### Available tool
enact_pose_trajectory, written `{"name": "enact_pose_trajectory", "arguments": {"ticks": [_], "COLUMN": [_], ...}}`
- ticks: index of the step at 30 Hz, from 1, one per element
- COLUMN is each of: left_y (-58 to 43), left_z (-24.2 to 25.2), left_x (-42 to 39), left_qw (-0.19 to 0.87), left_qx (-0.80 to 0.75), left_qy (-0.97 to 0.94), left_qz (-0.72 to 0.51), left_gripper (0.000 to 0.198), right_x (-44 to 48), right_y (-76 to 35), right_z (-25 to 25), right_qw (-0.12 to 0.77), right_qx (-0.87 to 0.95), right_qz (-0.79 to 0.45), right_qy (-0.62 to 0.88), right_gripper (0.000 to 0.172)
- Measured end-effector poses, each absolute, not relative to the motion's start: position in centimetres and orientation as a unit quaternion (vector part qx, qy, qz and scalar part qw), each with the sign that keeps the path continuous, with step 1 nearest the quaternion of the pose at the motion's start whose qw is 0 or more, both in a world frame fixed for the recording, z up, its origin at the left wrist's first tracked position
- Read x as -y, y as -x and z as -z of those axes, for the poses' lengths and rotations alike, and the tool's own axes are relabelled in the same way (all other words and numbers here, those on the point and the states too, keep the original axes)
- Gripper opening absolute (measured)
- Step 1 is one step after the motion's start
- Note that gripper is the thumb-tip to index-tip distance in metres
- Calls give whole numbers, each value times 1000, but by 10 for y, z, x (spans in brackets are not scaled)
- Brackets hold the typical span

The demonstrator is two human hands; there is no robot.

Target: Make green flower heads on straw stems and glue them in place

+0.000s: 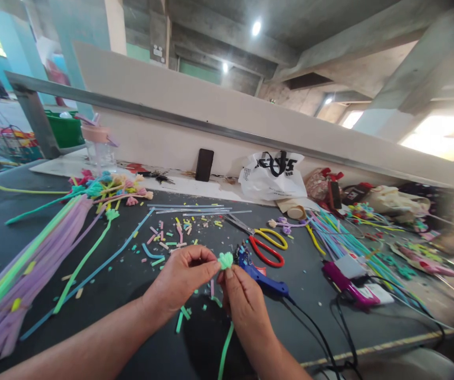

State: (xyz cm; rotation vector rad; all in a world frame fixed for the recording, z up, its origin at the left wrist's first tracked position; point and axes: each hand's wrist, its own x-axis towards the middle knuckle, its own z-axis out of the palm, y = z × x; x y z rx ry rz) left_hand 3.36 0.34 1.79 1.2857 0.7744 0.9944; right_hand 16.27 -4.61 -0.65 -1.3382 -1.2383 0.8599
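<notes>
Between my two hands is a small mint-green pipe-cleaner flower (225, 260), its green stem hanging down below my right hand. My left hand (187, 277) pinches the flower's left edge between thumb and forefinger. My right hand (245, 295) is closed around the base of the flower where it joins the stem. Just behind my right hand lies a blue hot glue gun (266, 279) with a dark, crusted nozzle. Scissors (268, 248) with a red and a yellow handle lie beyond it. Cut scraps (179, 229) of pipe cleaner are scattered past my left hand.
A bundle of lilac and green pipe cleaners (48, 253) lies at left, near finished flowers (108, 184). Clear glue sticks (191, 208) lie at the back. A phone (205, 164) leans on the partition by a white bag (272, 177). A magenta device (348, 285) with cables sits right.
</notes>
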Motion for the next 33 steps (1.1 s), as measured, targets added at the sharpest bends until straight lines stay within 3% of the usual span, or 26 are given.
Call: {"name": "enact_pose_trajectory", "arguments": {"ticks": [4,11,16,19,25,33], "left_y": [-33,-30,-24,-22,-22,-27], "left_z": [-19,-19,-19,-21,-28,-21], "left_x": [-3,-4,-9,-11,-5,-1], "left_qw": [624,622,648,648,634,665], "left_qx": [-322,-285,-284,-267,-218,-203], "left_qy": [-572,-602,-541,-535,-605,-629], "left_qz": [-424,-411,-455,-472,-428,-348], "left_gripper": [18,17,24,23,14,20], "right_x": [48,49,44,45,51,49], "right_y": [-159,-158,-176,-184,-184,-184], "right_z": [4,-5,-10,-7,-4,0], "right_qw": [557,597,550,518,482,474], "right_qx": [493,356,272,249,237,261], "right_qz": [-376,-573,-741,-797,-832,-820], "right_qy": [553,434,273,188,141,187], "right_gripper": [33,32,31,39,54,54]}}
